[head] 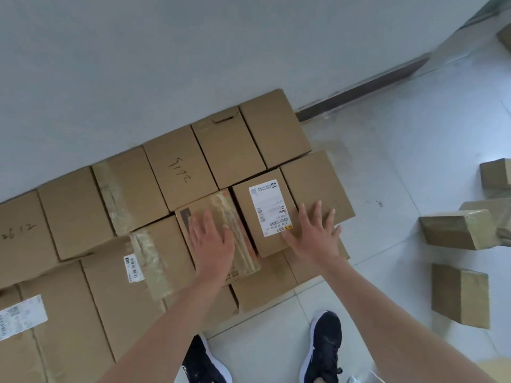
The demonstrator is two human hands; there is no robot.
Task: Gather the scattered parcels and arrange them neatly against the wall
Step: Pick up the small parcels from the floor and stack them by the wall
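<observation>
A pale grey wall [138,64] fills the upper part of the view. Along its foot at the right runs a dark skirting [367,87]. The floor [387,161] is laid in light glossy tiles with thin grout lines, and a small dark speck [379,203] lies on 1 tile. At the bottom edge, 2 dark shoes [326,346] with white soles stand on the tiles.

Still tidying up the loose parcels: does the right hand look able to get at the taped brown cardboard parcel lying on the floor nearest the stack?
Probably yes. The right hand rests flat and empty on the stack, and only bare floor tile lies between it and the taped brown cardboard parcel.
</observation>
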